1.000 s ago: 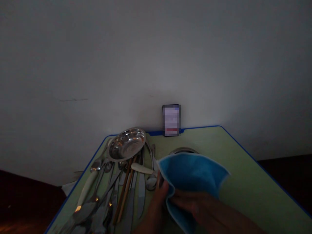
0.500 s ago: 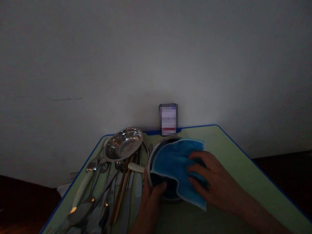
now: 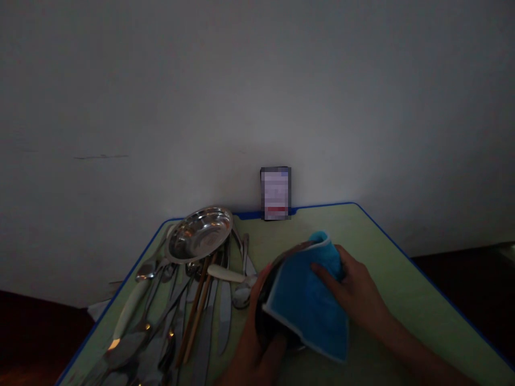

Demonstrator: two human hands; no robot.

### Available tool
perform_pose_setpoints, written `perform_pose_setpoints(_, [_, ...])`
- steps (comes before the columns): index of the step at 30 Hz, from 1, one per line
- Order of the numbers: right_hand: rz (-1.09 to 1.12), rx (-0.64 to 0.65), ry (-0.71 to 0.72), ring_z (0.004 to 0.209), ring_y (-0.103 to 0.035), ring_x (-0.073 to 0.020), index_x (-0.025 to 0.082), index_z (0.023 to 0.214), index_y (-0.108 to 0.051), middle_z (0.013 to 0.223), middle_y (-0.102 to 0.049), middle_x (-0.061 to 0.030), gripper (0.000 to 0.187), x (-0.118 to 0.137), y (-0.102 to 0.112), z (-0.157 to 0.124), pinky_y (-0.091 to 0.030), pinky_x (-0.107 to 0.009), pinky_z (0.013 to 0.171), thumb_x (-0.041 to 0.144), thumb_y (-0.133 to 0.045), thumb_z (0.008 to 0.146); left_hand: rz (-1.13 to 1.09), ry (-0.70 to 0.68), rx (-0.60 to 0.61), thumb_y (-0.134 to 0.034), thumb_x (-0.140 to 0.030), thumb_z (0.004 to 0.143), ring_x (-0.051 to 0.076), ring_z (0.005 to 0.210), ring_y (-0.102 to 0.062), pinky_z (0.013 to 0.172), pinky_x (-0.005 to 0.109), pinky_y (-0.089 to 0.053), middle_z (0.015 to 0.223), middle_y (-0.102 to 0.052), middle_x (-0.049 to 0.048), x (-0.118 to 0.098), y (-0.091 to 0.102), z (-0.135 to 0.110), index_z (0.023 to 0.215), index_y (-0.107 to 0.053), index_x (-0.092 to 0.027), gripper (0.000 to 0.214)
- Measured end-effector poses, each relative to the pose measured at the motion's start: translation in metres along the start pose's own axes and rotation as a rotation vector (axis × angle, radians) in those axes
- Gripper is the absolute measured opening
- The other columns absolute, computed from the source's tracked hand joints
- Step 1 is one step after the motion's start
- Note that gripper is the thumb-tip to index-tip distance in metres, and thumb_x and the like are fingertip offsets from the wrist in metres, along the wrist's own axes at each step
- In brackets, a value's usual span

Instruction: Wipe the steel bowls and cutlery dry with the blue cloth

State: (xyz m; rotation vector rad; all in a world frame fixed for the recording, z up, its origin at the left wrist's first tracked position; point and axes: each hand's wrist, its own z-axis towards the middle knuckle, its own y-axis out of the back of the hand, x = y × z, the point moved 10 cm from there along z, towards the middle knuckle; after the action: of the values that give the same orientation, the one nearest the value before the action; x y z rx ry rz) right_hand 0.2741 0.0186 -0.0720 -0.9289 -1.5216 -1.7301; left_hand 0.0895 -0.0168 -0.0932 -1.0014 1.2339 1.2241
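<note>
A round metal bowl (image 3: pixel 266 328), dark inside, is tilted above the near middle of the table. My left hand (image 3: pixel 257 338) is closed around its left side, the thumb inside the rim. A blue cloth (image 3: pixel 308 300) with pale edging hangs over the bowl's right part and hides much of it. My right hand (image 3: pixel 354 292) grips the cloth at the bowl's right edge, thumb on top; its other fingers are partly hidden behind the cloth. Left of the bowl lies a white-handled spoon (image 3: pixel 225 274).
A shiny metal bowl (image 3: pixel 203 236) rests tilted on a spread of cutlery at the table's left. Wooden chopsticks (image 3: pixel 197 311), a knife (image 3: pixel 224 321) and several spoons lie there. A phone (image 3: pixel 276 194) leans against the wall behind the green, blue-edged table (image 3: pixel 386 289).
The held bowl has tipped and moved nearer and to the right, uncovering the spoon's head. My right hand now pinches the cloth round the rim instead of lying spread on it.
</note>
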Motion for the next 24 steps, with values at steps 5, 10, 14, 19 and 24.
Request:
perform_pose_setpoints(5, [-0.009,-0.023,-0.013,0.064,-0.059,-0.0169,0.019,0.093,-0.057,0.074,-0.064,-0.0009,0.030,-0.009,0.002,0.003,-0.045,-0.027,0.056,0.046,-0.053,0.079,-0.014,-0.089,0.039,-0.046,-0.011,0.074,0.026,0.131,-0.031,0.106,0.042,-0.030,0.143,-0.035,0.0066,-0.016,-0.007,0.000,0.137,-0.028,-0.024,0.066])
perform_pose_setpoints(10, [0.252,0.021,-0.082,0.075,-0.061,-0.0178,0.019,0.100,-0.055,0.085,-0.065,-0.0021,0.027,-0.017,-0.019,-0.003,-0.048,-0.028,0.066,0.040,-0.050,0.082,-0.049,0.000,-0.023,-0.045,-0.019,0.078,0.025,0.131,-0.030,0.108,0.042,-0.026,0.142,-0.036,0.0055,0.002,0.001,0.000,0.136,-0.030,-0.025,0.060])
perform_pose_setpoints(14, [0.509,0.086,-0.184,0.093,-0.061,-0.0200,0.019,0.108,-0.052,0.100,-0.066,-0.0047,0.030,-0.026,-0.044,-0.010,-0.048,-0.031,0.078,0.030,-0.053,0.080,-0.044,0.096,-0.158,-0.050,-0.031,0.079,0.028,0.131,-0.030,0.107,0.046,-0.027,0.142,-0.036,0.0074,0.015,0.011,-0.005,0.137,-0.028,-0.024,0.062])
perform_pose_setpoints(19, [0.654,0.098,-0.257,0.076,-0.065,-0.0197,0.018,0.100,-0.053,0.090,-0.068,-0.0052,0.026,-0.034,-0.052,-0.011,-0.051,-0.033,0.072,0.032,-0.056,0.078,-0.050,0.158,-0.194,-0.056,-0.032,0.076,0.027,0.128,-0.035,0.104,0.044,-0.033,0.137,-0.043,0.0072,0.010,0.004,-0.005,0.133,-0.032,-0.025,0.062])
perform_pose_setpoints(24, [0.525,-0.010,-0.132,0.078,-0.063,-0.0204,0.018,0.102,-0.052,0.091,-0.066,-0.0058,0.030,-0.034,-0.031,0.004,-0.050,-0.035,0.074,0.037,-0.055,0.079,-0.048,0.088,-0.184,-0.054,-0.028,0.076,0.029,0.123,-0.041,0.100,0.047,-0.036,0.132,-0.045,0.0101,0.009,0.009,0.008,0.125,-0.041,-0.023,0.051])
